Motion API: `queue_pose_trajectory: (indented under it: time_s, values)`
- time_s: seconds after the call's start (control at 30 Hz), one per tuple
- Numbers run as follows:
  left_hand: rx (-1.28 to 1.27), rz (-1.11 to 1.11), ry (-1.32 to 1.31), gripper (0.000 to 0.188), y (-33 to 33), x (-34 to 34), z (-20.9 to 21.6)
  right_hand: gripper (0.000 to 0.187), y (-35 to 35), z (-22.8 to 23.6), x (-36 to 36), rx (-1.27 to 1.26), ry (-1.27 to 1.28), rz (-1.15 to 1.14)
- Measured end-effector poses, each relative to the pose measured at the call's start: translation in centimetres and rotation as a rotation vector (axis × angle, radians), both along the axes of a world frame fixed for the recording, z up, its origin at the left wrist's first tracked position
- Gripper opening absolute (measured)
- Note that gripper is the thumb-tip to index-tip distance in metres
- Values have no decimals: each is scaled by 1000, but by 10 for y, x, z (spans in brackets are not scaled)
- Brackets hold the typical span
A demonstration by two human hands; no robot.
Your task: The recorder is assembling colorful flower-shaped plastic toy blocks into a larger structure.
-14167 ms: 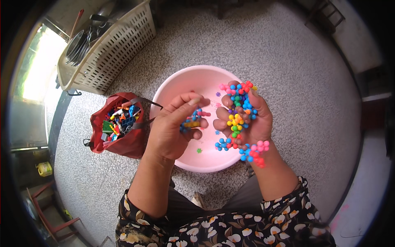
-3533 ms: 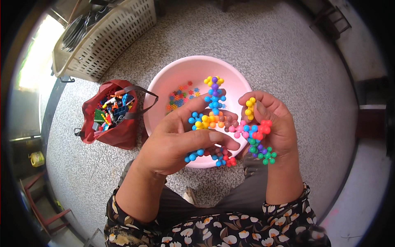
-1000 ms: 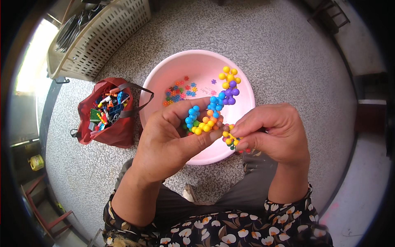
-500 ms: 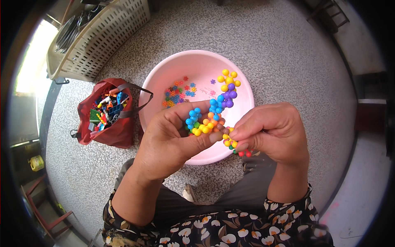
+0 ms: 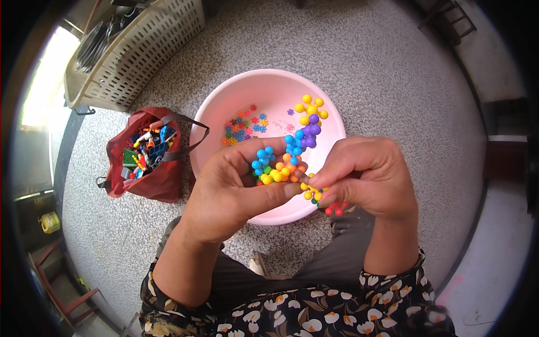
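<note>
A chain of linked plastic snowflake-shaped building pieces (image 5: 294, 147) is held up over the pink basin (image 5: 210, 108). Its knobbed pieces are yellow, purple, blue, orange, brown, green and red. My left hand (image 5: 227, 188) is closed around the middle of the chain, thumb over the yellow and orange pieces. The thumb and fingertips of my right hand (image 5: 368, 177) pinch a yellow piece at the chain's lower right end, beside the brown one. Red knobs poke out under the right fingers, and part of the chain is hidden behind both hands. Loose knobbed pieces (image 5: 241, 132) lie on the basin's bottom.
Left of the basin stands a red bag (image 5: 120, 154) full of mixed building blocks, its dark strap reaching the basin rim. A cream slatted basket (image 5: 143, 53) is at the upper left. A wooden chair (image 5: 62, 281) and a yellow container (image 5: 50, 222) are at the left edge.
The right hand has shifted slightly left and up, still pinching the yellow piece. The chain has tilted a little with it; both hands keep their hold.
</note>
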State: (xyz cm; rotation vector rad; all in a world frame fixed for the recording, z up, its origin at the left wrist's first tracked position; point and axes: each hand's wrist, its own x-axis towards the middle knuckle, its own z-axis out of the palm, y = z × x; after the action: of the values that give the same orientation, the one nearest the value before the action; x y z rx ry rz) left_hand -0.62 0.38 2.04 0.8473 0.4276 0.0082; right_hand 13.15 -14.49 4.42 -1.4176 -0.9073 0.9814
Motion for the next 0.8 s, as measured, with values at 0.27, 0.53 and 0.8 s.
queue_pose_trajectory:
  time_s: [0.27,0.53,0.8]
  values:
    - [2,106,-75,46,-2,4,0,37,1,-19,16,287,666,-278]
    - [-95,103,-133,48,4,4,2,28,6,-31,16,199,892,-598]
    - [-3,67,-166,61,1,3,4,19,-1,-39,22,122,960,-519]
